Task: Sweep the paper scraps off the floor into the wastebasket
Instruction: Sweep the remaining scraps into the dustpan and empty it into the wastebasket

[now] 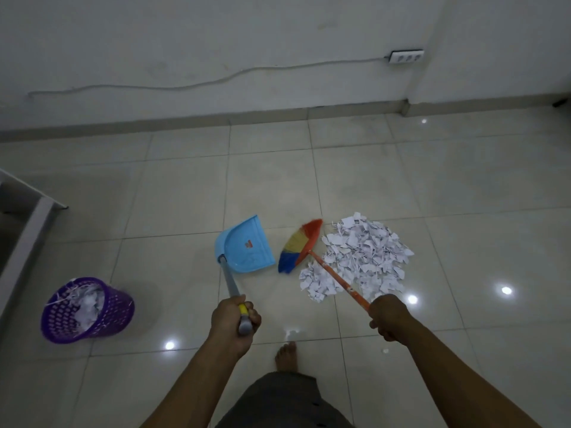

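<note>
Paper scraps (364, 257): white, torn, irregular pieces heaped on the glossy tiled floor (185, 193), just right of the broom head (298, 247) with its red, yellow and blue bristles. Right hand (389, 316) grips the orange broom handle (338, 278). Left hand (234, 319) grips the handle of the blue dustpan (247, 247). Purple wastebasket (86, 310), far left, holds white scraps.

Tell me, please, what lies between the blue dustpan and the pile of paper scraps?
In the head view, the broom's multicoloured head lies there, beside the paper scraps; the right hand holds its orange handle.
</note>
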